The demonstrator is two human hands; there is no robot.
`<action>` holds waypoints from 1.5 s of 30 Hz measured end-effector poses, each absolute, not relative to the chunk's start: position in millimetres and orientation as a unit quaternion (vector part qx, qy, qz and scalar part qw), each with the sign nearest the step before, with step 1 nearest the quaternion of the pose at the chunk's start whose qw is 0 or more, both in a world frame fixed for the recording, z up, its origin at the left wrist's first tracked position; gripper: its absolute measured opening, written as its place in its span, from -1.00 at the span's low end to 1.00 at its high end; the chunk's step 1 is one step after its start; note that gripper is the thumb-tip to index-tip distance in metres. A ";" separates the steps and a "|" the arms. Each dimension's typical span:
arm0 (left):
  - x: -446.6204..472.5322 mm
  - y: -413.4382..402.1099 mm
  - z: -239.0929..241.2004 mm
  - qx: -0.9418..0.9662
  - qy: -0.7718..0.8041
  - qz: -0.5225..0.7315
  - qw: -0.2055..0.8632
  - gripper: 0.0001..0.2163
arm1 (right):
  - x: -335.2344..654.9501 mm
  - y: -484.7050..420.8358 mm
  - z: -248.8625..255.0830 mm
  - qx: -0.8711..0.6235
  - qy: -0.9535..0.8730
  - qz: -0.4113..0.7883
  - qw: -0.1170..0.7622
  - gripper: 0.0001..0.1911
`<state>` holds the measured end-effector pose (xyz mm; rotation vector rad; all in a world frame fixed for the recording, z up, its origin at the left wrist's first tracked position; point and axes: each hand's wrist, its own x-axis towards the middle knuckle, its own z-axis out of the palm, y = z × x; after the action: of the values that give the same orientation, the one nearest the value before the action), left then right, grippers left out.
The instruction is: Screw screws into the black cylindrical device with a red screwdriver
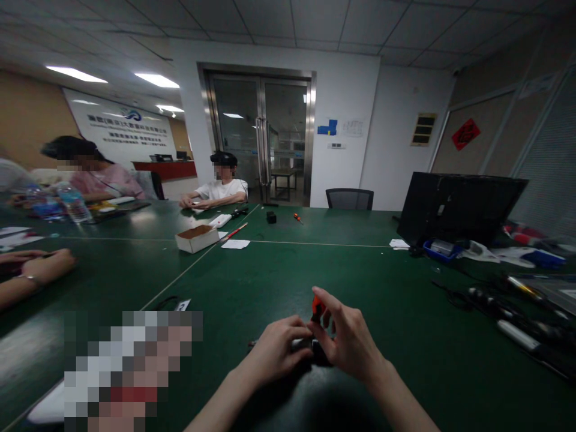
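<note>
My right hand (pixel 351 339) is closed around the orange and black handle of a screwdriver (pixel 317 306), held upright with the handle at the top. Its tip is hidden behind my fingers. Beside it on the left, my left hand (pixel 281 348) has its fingers bent around a small dark and silvery part (pixel 320 353) low over the green table (pixel 270 282). The fingers cover most of this part, so its kind does not show. A thin dark end sticks out left of my left hand.
A white open box (pixel 197 240), paper (pixel 235 244) and a second orange screwdriver (pixel 297 218) near a black block (pixel 270 217) lie farther back. At right stand a large black case-like object (pixel 459 210) and a blue tray (pixel 443 249). Other people sit at left.
</note>
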<state>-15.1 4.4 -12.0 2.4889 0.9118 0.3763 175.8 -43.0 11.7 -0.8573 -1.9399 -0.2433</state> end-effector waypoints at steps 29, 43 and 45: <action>-17.6 9.2 -20.4 0.915 0.301 0.157 0.218 -0.84 | 172.2 -42.4 10.6 -0.359 -0.788 -0.094 0.491 -0.49; -17.4 11.9 -23.5 0.916 0.306 0.151 0.213 -0.87 | 171.6 -45.9 12.4 -0.361 -0.792 -0.095 0.483 -0.42; -17.5 11.6 -23.2 0.915 0.308 0.152 0.213 -0.88 | 171.8 -44.7 11.3 -0.362 -0.792 -0.095 0.482 -0.43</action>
<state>-17.5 11.6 -23.2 2.5392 0.8559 0.4230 171.8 -44.7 11.3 -0.8824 -1.9313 -0.2314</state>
